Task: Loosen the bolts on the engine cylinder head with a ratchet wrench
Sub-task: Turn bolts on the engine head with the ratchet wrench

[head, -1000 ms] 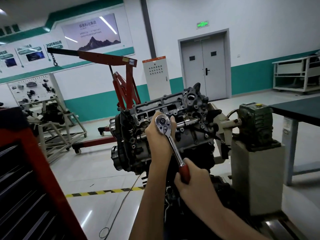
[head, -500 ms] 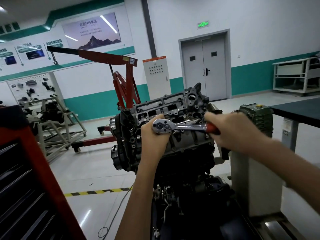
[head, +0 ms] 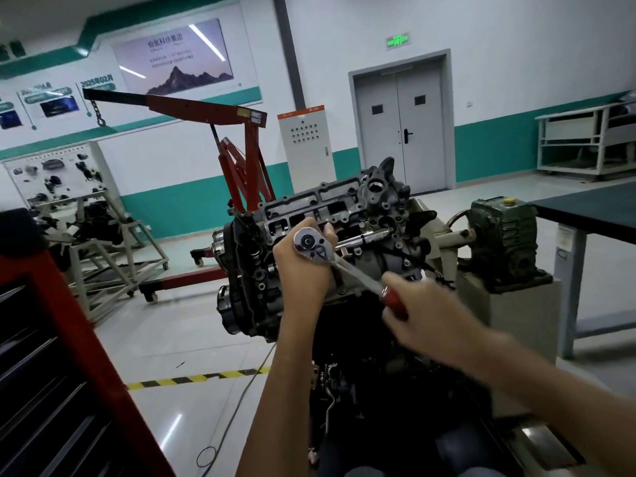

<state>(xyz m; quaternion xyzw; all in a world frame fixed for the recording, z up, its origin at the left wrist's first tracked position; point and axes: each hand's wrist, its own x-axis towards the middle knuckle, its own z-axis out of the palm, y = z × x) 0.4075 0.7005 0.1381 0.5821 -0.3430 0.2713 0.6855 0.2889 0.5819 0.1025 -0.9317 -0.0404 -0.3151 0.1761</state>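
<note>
Centre frame: left hand (head: 303, 270) curls round the ratchet wrench (head: 347, 268) head, right hand (head: 425, 313) clenches its handle; cylinder head (head: 309, 204) loosening seems midway.

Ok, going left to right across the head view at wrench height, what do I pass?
Red tool cabinet → left hand → ratchet wrench → right hand → green gearbox → dark table.

The wall panel (head: 97, 85) at far left reads "2025年02月". The mountain poster (head: 175, 56) carries Chinese characters near its top, too blurred to read. The green lit sign (head: 398, 40) above the double door (head: 399, 122) cannot be made out. The sticker (head: 256, 116) on the red hoist arm (head: 192, 106) is too small to read.
</note>
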